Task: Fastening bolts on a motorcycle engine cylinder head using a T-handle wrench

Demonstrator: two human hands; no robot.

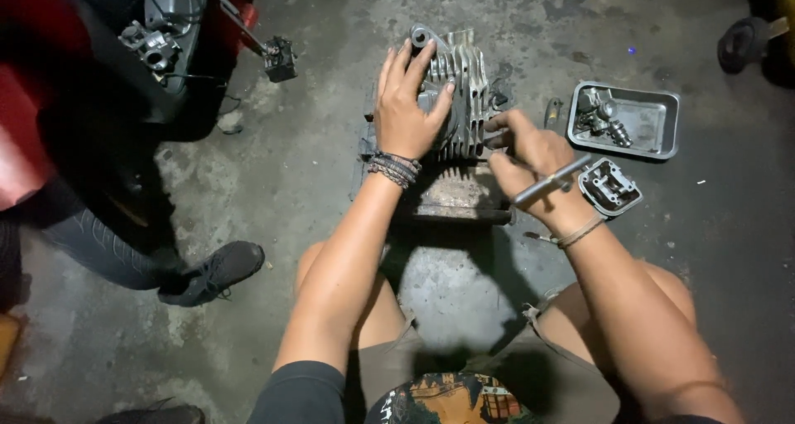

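Squatting on the concrete floor (464,300), knees at the bottom of the frame. My right hand (538,171) sits centre-right, fist clenched around a metal T-handle tool (551,180) whose shaft points left and up into the side of the finned cylinder head (465,101), so the head lies just up-left of that grip. My left hand (407,109) is spread flat on top of it, fingers open, pressing not gripping. The head rests on a block (451,196) at upper centre. Past my right hand are a small cover plate (610,187) and a metal tray (654,118) of parts
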